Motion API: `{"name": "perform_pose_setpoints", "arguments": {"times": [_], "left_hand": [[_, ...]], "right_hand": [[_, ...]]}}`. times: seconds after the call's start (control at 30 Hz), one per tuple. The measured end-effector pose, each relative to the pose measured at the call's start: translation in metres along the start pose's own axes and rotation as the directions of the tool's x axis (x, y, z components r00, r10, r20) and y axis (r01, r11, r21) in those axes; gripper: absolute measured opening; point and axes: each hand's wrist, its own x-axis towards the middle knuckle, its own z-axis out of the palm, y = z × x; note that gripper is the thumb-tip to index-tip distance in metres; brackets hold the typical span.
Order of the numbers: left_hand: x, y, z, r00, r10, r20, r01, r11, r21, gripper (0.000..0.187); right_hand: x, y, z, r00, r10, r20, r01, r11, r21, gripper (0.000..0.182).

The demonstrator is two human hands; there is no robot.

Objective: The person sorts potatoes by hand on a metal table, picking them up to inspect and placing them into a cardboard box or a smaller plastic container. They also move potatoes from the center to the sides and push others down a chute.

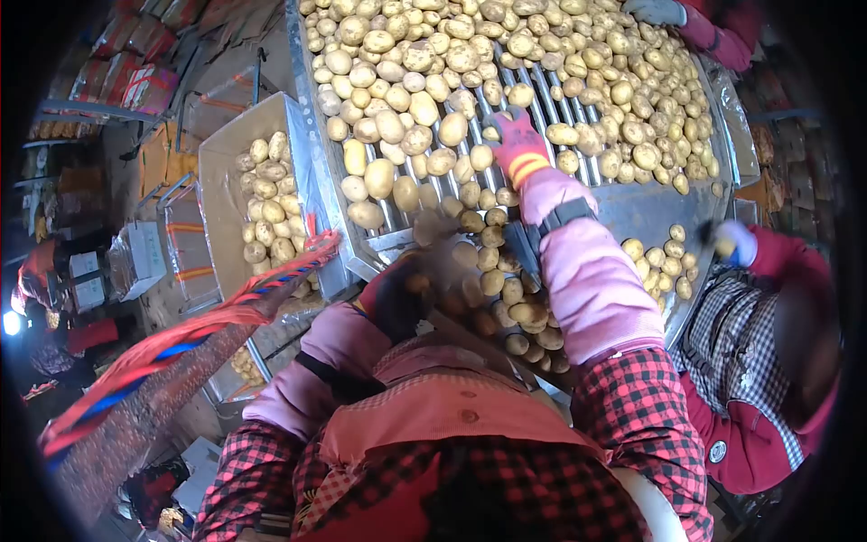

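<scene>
Many potatoes (415, 56) cover a roller table, whose metal rollers (542, 99) show between them. My right hand (518, 144), in a pink and orange glove, reaches over the rollers beside several potatoes; its fingertips are partly lost among them. A dark band circles that wrist. My left hand (402, 294), in a dark glove, is low near the table's front edge, blurred and in shadow, so its fingers cannot be made out. Close beside it, blurred potatoes (465, 280) lie or move over a heap of potatoes (528, 314) below the table edge.
A lined box of potatoes (217, 154) stands left of the table. A red and blue rope (181, 339) wraps a bar at the left. On the right is a co-worker (750, 361) with a gloved hand near a small potato pile (664, 266). Another person's gloved hand (657, 11) is at the top right.
</scene>
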Motion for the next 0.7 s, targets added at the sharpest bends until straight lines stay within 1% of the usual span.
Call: {"name": "perform_pose_setpoints", "arguments": {"times": [0.03,0.07,0.1,0.17,0.2,0.23,0.27,0.3,0.33,0.37,0.4,0.43,0.47,0.5,0.53,0.57,0.6,0.63,0.67,0.7], "left_hand": [[0.001,-0.002,0.002,0.999,0.046,0.018,-0.048,0.996,0.081,0.047],[0.000,0.007,0.018,0.985,0.129,0.117,-0.169,0.863,0.475,0.048],[0.000,0.020,0.035,0.954,0.155,0.255,-0.297,0.566,0.769,0.049],[-0.007,0.032,0.077,0.916,0.190,0.354,-0.394,0.252,0.884,0.048],[-0.015,0.027,0.094,0.919,0.250,0.305,-0.379,0.346,0.858,0.045],[-0.012,0.024,0.097,0.892,0.333,0.305,-0.389,0.227,0.893,0.043],[-0.009,0.021,0.099,0.859,0.413,0.302,-0.375,0.107,0.921,0.043],[0.000,0.023,0.095,0.842,0.413,0.346,-0.325,-0.123,0.938,0.043],[0.006,0.026,0.089,0.826,0.406,0.391,-0.259,-0.344,0.903,0.043],[0.012,0.029,0.082,0.812,0.390,0.433,-0.176,-0.544,0.821,0.044],[0.019,0.028,0.075,0.822,0.351,0.449,-0.160,-0.614,0.773,0.044],[0.027,0.026,0.068,0.829,0.312,0.464,-0.146,-0.680,0.719,0.044],[0.031,0.024,0.064,0.799,0.313,0.513,-0.090,-0.782,0.617,0.045],[0.034,0.024,0.059,0.768,0.308,0.561,-0.020,-0.864,0.502,0.046],[0.034,0.026,0.052,0.691,0.278,0.667,-0.135,-0.857,0.497,0.045],[0.030,0.029,0.060,0.703,0.277,0.655,-0.142,-0.848,0.511,0.047],[0.025,0.032,0.068,0.713,0.276,0.645,-0.151,-0.837,0.525,0.048],[0.026,0.032,0.069,0.758,0.337,0.558,-0.218,-0.675,0.705,0.047],[0.027,0.033,0.070,0.793,0.395,0.463,-0.258,-0.471,0.843,0.047],[0.033,0.033,0.064,0.871,0.417,0.260,-0.281,-0.012,0.960,0.048]], "right_hand": [[0.002,-0.007,-0.002,1.000,0.018,-0.002,-0.018,0.999,-0.037,0.045],[-0.004,-0.006,0.006,0.998,-0.029,-0.047,0.027,0.998,-0.054,0.046],[-0.009,-0.002,0.015,0.992,-0.077,-0.101,0.069,0.994,-0.079,0.047],[-0.030,0.005,0.020,0.985,-0.119,-0.128,0.122,0.993,0.008,0.040],[-0.038,0.006,0.020,0.977,-0.080,-0.198,0.093,0.994,0.058,0.038],[-0.046,0.007,0.019,0.964,-0.032,-0.263,0.062,0.992,0.106,0.036],[-0.060,0.001,0.013,0.929,-0.072,-0.362,0.158,0.963,0.217,0.035],[-0.081,-0.018,0.000,0.901,-0.117,-0.417,0.224,0.950,0.216,0.032],[-0.089,-0.018,0.017,0.854,-0.224,-0.470,0.388,0.875,0.288,0.030],[-0.113,-0.039,0.011,0.831,-0.347,-0.435,0.470,0.855,0.217,0.028],[-0.131,-0.051,0.025,0.805,-0.368,-0.466,0.482,0.863,0.152,0.033],[-0.148,-0.065,0.029,0.848,-0.388,-0.361,0.458,0.879,0.131,0.036],[-0.162,-0.075,0.028,0.880,-0.402,-0.254,0.439,0.892,0.109,0.040],[-0.171,-0.080,0.017,0.857,-0.461,-0.229,0.488,0.870,0.077,0.042],[-0.179,-0.086,0.001,0.831,-0.519,-0.199,0.537,0.842,0.047,0.043],[-0.181,-0.088,-0.011,0.803,-0.573,-0.163,0.584,0.811,0.023,0.045],[-0.175,-0.083,-0.015,0.800,-0.584,-0.138,0.598,0.796,0.092,0.045],[-0.168,-0.079,-0.018,0.796,-0.594,-0.114,0.605,0.780,0.161,0.046],[-0.157,-0.073,-0.022,0.824,-0.550,-0.135,0.565,0.777,0.277,0.046],[-0.134,-0.063,-0.031,0.863,-0.479,-0.161,0.504,0.793,0.341,0.045]]}}
